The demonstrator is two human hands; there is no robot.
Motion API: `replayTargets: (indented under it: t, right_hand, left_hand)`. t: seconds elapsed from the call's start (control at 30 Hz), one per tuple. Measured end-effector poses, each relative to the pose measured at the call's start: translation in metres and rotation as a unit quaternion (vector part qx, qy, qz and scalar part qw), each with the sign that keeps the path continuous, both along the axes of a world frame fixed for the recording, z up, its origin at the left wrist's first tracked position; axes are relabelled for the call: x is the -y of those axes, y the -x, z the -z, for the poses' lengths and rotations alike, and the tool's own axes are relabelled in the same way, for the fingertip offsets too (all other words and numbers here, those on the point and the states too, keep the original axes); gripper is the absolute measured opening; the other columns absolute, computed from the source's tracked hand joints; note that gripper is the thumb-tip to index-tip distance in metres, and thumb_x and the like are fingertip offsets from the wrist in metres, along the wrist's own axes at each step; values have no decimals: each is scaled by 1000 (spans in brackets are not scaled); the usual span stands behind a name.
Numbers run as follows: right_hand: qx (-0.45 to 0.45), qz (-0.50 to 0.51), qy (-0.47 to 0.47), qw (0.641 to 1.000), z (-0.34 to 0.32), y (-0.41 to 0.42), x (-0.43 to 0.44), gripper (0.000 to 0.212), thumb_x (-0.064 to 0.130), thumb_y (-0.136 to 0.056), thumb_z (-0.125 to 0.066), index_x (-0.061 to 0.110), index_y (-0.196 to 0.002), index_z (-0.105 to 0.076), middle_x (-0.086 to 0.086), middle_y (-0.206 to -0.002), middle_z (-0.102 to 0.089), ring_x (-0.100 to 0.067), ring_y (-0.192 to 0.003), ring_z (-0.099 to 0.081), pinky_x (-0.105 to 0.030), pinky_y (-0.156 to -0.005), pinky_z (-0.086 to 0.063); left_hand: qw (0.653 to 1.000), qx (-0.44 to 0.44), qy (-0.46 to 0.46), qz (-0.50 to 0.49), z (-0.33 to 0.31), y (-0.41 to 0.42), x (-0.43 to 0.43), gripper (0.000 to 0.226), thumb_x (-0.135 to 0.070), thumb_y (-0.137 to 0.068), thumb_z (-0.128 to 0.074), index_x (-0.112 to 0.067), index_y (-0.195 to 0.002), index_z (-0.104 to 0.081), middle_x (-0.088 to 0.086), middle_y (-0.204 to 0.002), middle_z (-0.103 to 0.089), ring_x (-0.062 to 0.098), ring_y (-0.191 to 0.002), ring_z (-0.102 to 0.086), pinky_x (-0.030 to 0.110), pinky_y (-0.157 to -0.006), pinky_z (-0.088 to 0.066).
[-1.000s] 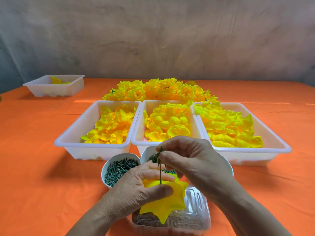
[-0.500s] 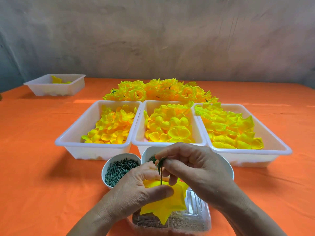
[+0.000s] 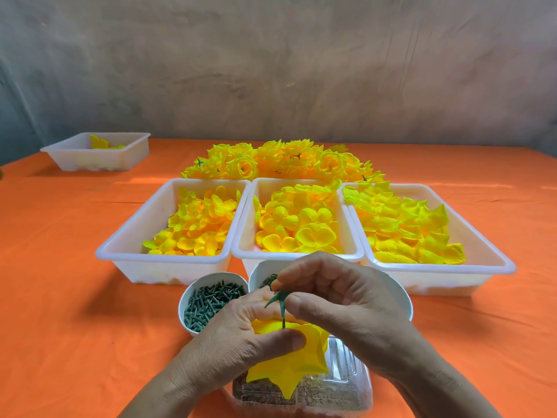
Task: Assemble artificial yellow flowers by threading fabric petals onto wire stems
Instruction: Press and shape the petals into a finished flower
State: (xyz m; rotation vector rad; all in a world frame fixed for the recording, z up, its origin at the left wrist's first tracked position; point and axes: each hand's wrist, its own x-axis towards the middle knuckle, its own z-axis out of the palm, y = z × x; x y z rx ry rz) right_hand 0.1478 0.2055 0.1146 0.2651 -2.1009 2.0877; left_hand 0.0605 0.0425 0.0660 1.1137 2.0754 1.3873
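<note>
The green stem [image 3: 282,312] could, I judge, bend or slip out of the yellow petal [image 3: 301,363] if pushed off-line, since the fabric gives way. Its long axis stands nearly upright, leafy end up, tip down in the petal's centre, low in mid-view. The right hand [image 3: 346,303] pinches its top; the left hand [image 3: 235,342] grips the petal, thumb on top, above a clear plastic box [image 3: 346,384]

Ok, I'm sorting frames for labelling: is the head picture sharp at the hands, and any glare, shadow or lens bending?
Head view: left hand, right hand, green stem and yellow petal are fairly sharp; head view: the clear box below them glints; head view: soft shadows fall left of the left tray on the orange cloth, whose far edge bows from the wide lens.
</note>
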Motion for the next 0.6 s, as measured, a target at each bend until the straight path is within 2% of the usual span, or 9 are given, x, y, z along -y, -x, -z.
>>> replayTargets:
  t: [0.1,0.23,0.47,0.6]
  right_hand:
    - [-3,-6,8,1000,1,1,-1,20,11,-78,-72,23,-94,-71,-8,-100,-73,-23,-94,-69,-26,-79,-55]
    - [-8,-12,25,1000,2,4,-1,23,13,-77,-73,27,-95,-68,-7,-100,-73,-22,-94,-68,-30,-81,-56]
    - [-13,-14,32,999,4,4,-2,23,23,-76,-74,31,-96,-68,-6,-102,-73,-23,-97,-69,-28,-80,-55]
    - [-12,-11,31,999,4,4,-3,21,19,-78,-72,29,-96,-69,-6,-102,-73,-21,-96,-69,-27,-80,-54]
  left_hand:
    - [1000,-5,-4,4,-2,0,-1,29,-47,-80,-73,-50,-108,-70,-31,-124,-60,-12,-119,-51,5,-90,-36]
    - [1000,1,8,-6,0,0,0,34,-57,-75,-71,-51,-109,-70,-29,-123,-62,-10,-117,-53,21,-94,-37]
    - [1000,15,8,-16,0,-1,-1,32,-51,-75,-74,-44,-106,-73,-25,-125,-62,-7,-119,-53,25,-97,-36]
    - [1000,22,11,-19,-1,-1,-1,33,-49,-75,-74,-40,-107,-75,-24,-126,-62,-6,-120,-53,25,-100,-36]
